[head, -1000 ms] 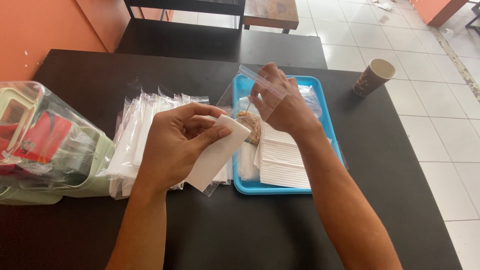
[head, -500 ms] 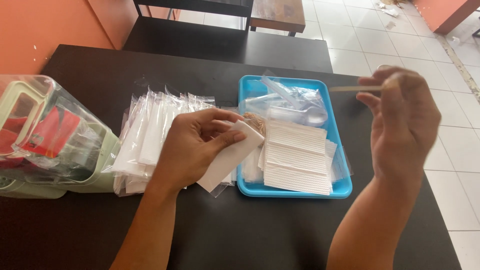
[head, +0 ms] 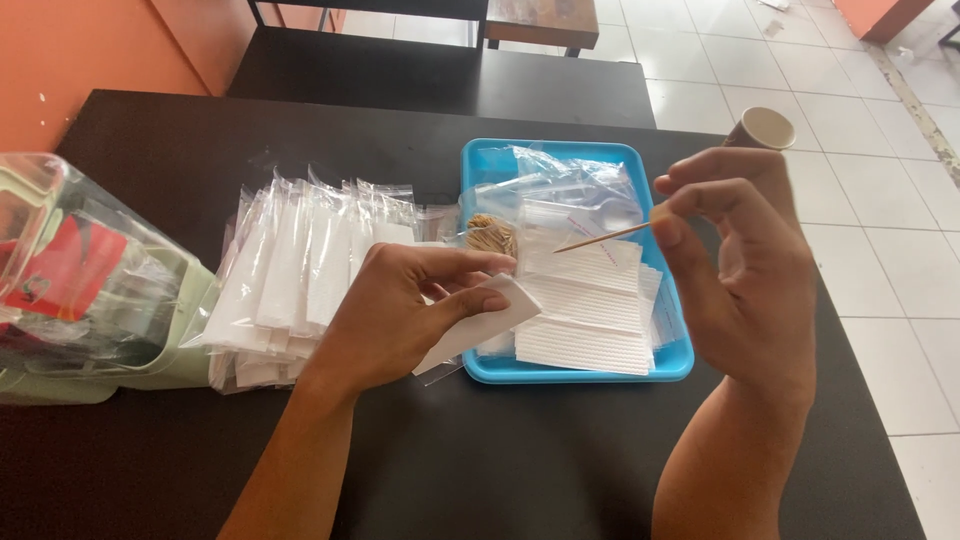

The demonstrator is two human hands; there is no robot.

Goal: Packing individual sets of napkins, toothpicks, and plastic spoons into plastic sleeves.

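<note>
1. The right hand (head: 745, 265) is raised above the right edge of the blue tray (head: 575, 368), palm turned toward the left, its fingers (head: 700, 200) pinched together on one end of a toothpick (head: 603, 237).
2. The left hand (head: 405, 315) rests low over the tabletop (head: 500, 460), thumb and fingers clamped on a folded white napkin (head: 480, 322) that sits in a clear plastic sleeve.
3. The toothpick is thin, pale wood, nearly level, its free tip pointing left over the tray.
4. In the tray lie a stack of white ribbed napkins (head: 590, 320), a bundle of toothpicks (head: 492, 235) and clear bags (head: 560, 185).
5. Left of the tray, a row of packed sleeves (head: 290, 270) lies fanned out on the tabletop.
6. A green container (head: 150, 350) holding a plastic bag stands at far left; a paper cup (head: 765, 127) shows behind the right hand.
</note>
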